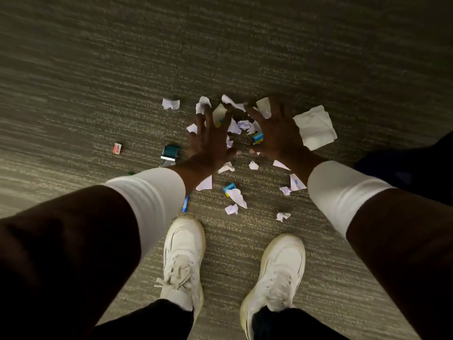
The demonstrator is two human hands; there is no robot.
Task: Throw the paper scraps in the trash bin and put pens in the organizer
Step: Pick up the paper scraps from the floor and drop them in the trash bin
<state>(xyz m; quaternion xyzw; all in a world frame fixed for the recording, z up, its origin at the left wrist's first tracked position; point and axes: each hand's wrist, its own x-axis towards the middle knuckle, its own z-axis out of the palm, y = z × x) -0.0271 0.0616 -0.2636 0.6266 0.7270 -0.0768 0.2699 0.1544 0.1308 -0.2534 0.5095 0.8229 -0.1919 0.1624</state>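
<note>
Several torn white paper scraps (236,196) lie scattered on the grey carpet, some with blue print. My left hand (212,139) and my right hand (275,136) are both spread flat over the densest part of the pile, fingers apart and resting on scraps. A larger folded white sheet (315,127) lies just right of my right hand. Below my left sleeve a blue pen (185,204) lies on the carpet, partly hidden. No trash bin or organizer is in view.
A teal and silver object (169,154) lies left of my left wrist. A small red and white box (117,148) sits further left, and a green tip (131,173) shows near my sleeve. My white shoes (183,256) stand just below the scraps.
</note>
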